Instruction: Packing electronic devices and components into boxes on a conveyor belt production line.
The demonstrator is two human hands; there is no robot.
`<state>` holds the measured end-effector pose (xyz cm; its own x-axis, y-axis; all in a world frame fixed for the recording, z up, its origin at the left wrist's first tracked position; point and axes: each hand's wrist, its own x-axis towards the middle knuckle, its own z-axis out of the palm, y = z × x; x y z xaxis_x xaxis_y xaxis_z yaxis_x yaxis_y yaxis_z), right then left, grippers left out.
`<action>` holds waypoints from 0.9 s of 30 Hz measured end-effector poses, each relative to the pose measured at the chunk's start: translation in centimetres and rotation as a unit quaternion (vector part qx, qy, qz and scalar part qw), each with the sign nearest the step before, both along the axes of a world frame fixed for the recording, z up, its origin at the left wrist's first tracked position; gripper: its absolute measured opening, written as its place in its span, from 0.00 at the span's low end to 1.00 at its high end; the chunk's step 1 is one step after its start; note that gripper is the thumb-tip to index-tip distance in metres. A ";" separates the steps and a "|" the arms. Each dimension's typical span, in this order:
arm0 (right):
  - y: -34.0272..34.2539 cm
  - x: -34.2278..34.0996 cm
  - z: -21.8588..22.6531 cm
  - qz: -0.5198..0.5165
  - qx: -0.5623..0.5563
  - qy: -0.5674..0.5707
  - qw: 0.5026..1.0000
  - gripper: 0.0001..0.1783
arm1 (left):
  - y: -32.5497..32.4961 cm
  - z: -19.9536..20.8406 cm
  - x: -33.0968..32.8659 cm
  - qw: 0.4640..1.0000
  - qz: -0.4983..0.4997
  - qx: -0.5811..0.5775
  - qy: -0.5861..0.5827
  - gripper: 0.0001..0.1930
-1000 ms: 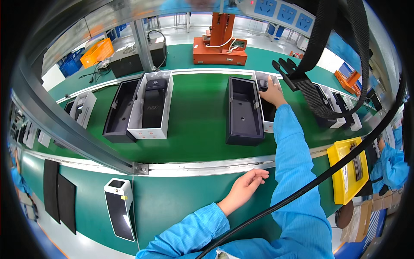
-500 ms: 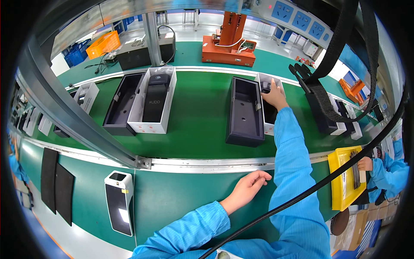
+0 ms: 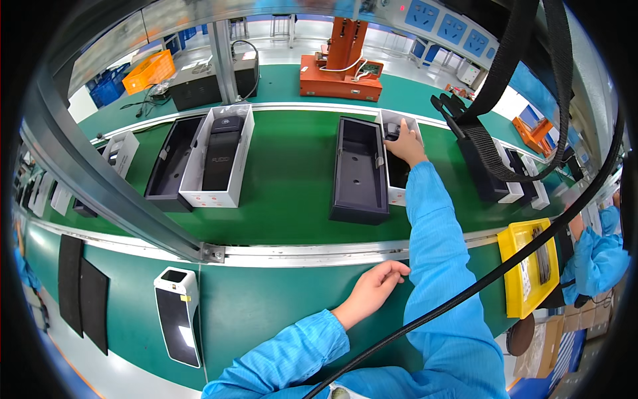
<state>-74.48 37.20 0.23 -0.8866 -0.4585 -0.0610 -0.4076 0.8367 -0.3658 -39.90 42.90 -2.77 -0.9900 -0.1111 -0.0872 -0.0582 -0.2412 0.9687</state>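
Observation:
My right hand [image 3: 406, 147] reaches into the far end of an open white box [image 3: 396, 197] on the green conveyor belt. Its thumb and fingers close around the top end of a black device [image 3: 398, 171] inside; the fingertips are partly hidden. A dark lidless box half [image 3: 359, 189] stands against that box's left side. My left hand [image 3: 373, 292] hovers or rests over the near green table beside my right forearm, empty, its fingers loosely bent and the thumb apart. Farther left on the table lies a white handheld terminal [image 3: 178, 319] with a dark screen.
On the belt at left stand another white box [image 3: 230, 195] with a black device and a dark box half [image 3: 174, 166]. A yellow tray [image 3: 510, 266] sits at right near a co-worker's sleeve [image 3: 591, 266]. A metal post [image 3: 119, 166] and a black cable [image 3: 458, 299] cross the view.
The whole view has shifted slightly, so things appear farther left. My right hand stays in the white box and my left hand keeps its pose. The co-worker's hand has left the yellow tray.

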 end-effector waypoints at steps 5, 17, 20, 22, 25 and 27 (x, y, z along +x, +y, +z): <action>-0.8 0.8 -0.1 0.009 0.006 0.006 1.000 0.61 | -0.1 -0.2 0.2 1.000 0.005 0.006 0.003 0.11; -1.0 1.7 1.0 0.023 0.007 0.019 1.000 0.62 | 0.3 -0.1 -0.3 1.000 0.008 0.011 -0.017 0.10; -1.1 2.0 1.2 0.029 0.006 0.007 1.000 0.62 | 0.4 -0.1 -0.4 1.000 0.005 0.018 -0.021 0.10; -1.4 2.3 1.3 0.027 0.015 0.009 0.999 0.62 | 0.4 0.0 -0.4 0.999 0.003 0.021 -0.025 0.10; -1.5 2.6 1.5 0.016 0.024 0.001 1.000 0.62 | 0.4 0.3 -0.4 1.000 0.006 0.005 -0.025 0.10; -1.4 2.7 1.5 0.009 0.022 -0.005 1.000 0.61 | 0.6 0.5 -0.4 1.000 0.009 -0.007 -0.022 0.10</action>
